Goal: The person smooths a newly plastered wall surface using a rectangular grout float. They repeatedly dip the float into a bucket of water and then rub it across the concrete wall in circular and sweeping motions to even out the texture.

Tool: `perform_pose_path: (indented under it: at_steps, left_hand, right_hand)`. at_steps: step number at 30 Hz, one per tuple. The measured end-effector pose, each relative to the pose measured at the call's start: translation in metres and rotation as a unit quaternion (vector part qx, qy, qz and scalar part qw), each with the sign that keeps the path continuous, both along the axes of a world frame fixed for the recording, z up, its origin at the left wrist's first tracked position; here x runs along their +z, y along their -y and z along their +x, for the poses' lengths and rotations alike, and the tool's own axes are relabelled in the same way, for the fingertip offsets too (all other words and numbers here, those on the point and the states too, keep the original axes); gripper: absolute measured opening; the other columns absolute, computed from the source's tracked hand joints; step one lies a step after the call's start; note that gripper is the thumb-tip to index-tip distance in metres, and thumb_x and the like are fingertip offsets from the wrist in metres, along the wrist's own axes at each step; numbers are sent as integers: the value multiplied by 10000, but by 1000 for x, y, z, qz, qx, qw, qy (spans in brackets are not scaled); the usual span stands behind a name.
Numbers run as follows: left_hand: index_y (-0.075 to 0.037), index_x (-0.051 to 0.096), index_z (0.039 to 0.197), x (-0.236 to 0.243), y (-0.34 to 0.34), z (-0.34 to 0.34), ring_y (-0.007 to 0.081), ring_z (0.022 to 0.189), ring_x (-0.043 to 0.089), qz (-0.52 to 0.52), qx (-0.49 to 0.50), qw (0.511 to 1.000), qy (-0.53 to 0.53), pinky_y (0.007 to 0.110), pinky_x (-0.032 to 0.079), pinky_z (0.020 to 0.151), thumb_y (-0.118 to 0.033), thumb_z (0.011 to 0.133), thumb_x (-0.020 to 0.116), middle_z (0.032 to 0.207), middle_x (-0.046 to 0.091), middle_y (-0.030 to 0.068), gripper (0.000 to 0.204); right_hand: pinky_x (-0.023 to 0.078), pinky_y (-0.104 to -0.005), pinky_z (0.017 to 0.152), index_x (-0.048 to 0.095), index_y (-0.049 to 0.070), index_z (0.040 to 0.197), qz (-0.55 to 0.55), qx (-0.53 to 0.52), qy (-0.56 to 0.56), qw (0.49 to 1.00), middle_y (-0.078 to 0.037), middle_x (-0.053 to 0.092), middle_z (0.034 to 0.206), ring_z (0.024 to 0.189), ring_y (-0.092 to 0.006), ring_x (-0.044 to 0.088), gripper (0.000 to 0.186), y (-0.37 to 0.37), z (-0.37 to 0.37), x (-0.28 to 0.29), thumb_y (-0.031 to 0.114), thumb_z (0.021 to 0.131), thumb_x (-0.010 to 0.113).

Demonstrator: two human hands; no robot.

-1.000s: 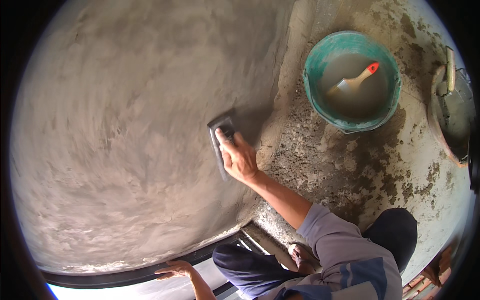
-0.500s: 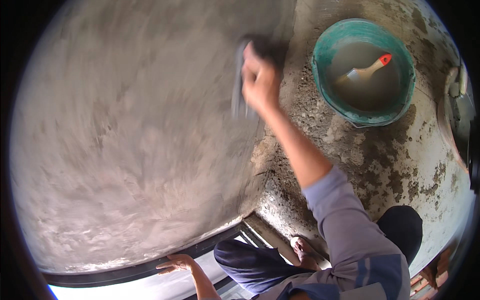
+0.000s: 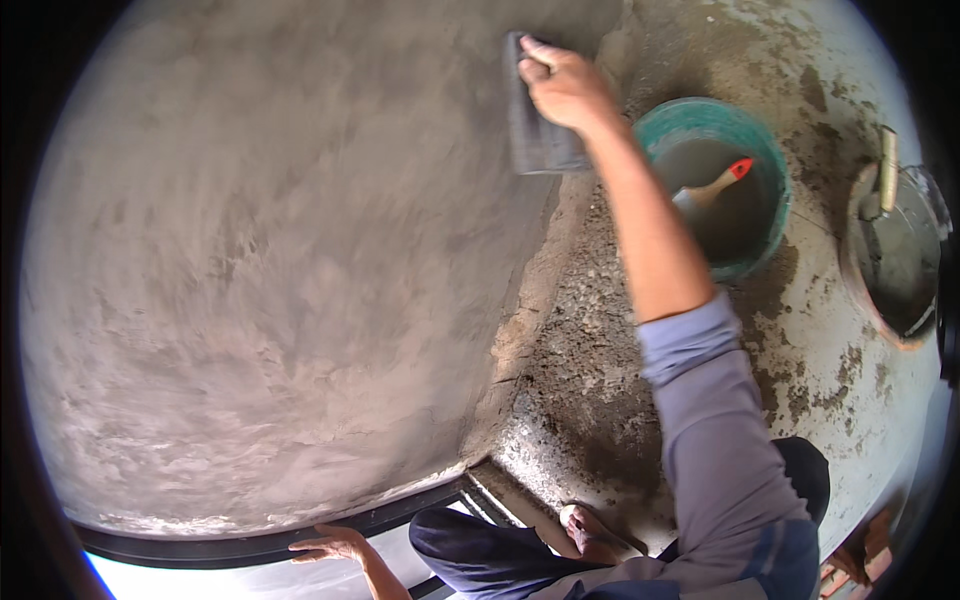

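My right hand [image 3: 565,90] grips a dark, flat rectangular float [image 3: 532,142] against the grey plastered surface [image 3: 250,250] near its upper right edge; motion blurs the float. Low at the left, my left hand [image 3: 328,545] rests open, fingers spread, by a dark frame [image 3: 200,550] along the plaster's lower edge. A green bucket [image 3: 760,130] of murky water sits right of my right arm, partly hidden by it. A brush [image 3: 715,188] with a red-tipped wooden handle lies in it.
At the far right a round container [image 3: 855,250] holds grey mix and a tool with a pale handle [image 3: 888,160]. The rough, stained floor [image 3: 820,380] surrounds the bucket. My bent knee [image 3: 450,540] and sandalled foot [image 3: 590,535] are at the bottom. Reddish bricks [image 3: 878,545] lie at lower right.
My right hand and float have moved up and to the right along the plaster. My left hand stays open by the frame. The view has shifted slightly.
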State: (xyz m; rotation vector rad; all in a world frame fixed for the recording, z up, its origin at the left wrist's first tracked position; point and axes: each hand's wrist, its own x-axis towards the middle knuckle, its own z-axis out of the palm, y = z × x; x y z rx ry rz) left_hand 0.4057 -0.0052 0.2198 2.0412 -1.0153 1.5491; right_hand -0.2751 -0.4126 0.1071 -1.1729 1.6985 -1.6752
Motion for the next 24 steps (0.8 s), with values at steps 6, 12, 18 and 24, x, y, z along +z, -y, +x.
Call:
perform_pose_path:
  at_steps: [6, 12, 18, 24]
  left_hand:
    - [-77, 214, 1635, 72, 47, -88, 451, 1556, 107, 52, -199, 962, 182, 676, 158, 1198, -480, 1021, 580, 1665, 165, 285, 820]
    - [-202, 288, 1636, 219, 180, -227, 442, 1568, 89, 187, -309, 857, 368, 703, 110, 1218, -543, 1020, 532, 1703, 158, 184, 745]
    - [-199, 321, 1627, 276, 229, -246, 364, 1582, 126, 278, -235, 816, 448, 588, 96, 1257, -505, 1070, 422, 1715, 193, 103, 643]
    - [-179, 325, 1627, 288, 238, -239, 342, 1583, 151, 290, -242, 789, 485, 562, 58, 1260, -564, 1062, 352, 1707, 233, 98, 684]
  right_hand:
    - [517, -441, 1038, 679, 100, 1336, 356, 148, -359, 850, -191, 667, 1330, 1228, -341, 644, 519, -96, -91, -5, 224, 834, 720]
    - [604, -426, 863, 795, 80, 1085, 392, 265, -557, 683, -171, 755, 1133, 1042, -347, 733, 358, -113, -67, -74, 143, 737, 732]
    - [514, -430, 1012, 743, 130, 1215, 419, 243, -406, 775, -148, 682, 1314, 1209, -343, 651, 379, -122, -106, -64, 207, 873, 598]
    - [456, -413, 1106, 564, 108, 1466, 102, 115, -48, 987, -168, 594, 1453, 1324, -341, 578, 540, -107, -66, -40, 364, 994, 625]
